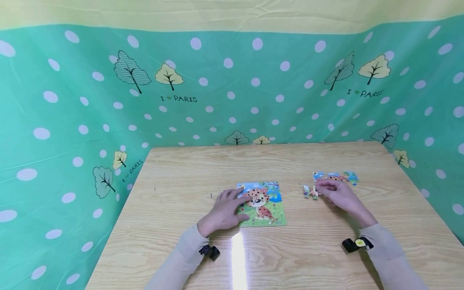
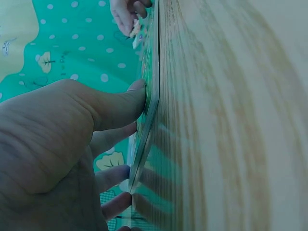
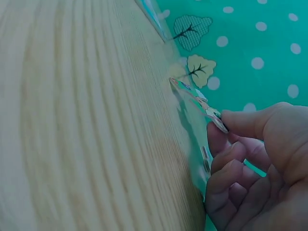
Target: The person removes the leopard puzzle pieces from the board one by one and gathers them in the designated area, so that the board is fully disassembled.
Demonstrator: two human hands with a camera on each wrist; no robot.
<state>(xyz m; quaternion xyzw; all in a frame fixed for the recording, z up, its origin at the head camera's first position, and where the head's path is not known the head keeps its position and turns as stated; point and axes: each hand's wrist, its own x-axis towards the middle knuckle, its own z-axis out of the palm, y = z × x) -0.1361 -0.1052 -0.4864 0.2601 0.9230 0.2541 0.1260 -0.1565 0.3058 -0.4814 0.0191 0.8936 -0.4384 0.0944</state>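
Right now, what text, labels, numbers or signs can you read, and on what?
"I (heart) PARIS": backdrop, back left
"I (heart) PARIS": backdrop, back right
"I (heart) PARIS": backdrop, left side
Tiny marks at puzzle bottom right corner: too small to read
Yellow disc at right wrist: marks too small to read
Dark marks on backdrop, left wrist view: too blurred to read
No numbers readable.

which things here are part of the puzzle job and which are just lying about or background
Puzzle job:
leopard board, touched by the left hand
small puzzle chunk, pinched by the right hand
other puzzle section, just beyond the right hand

Lying about or background:
wooden table
dotted cloth
black wrist device on each arm
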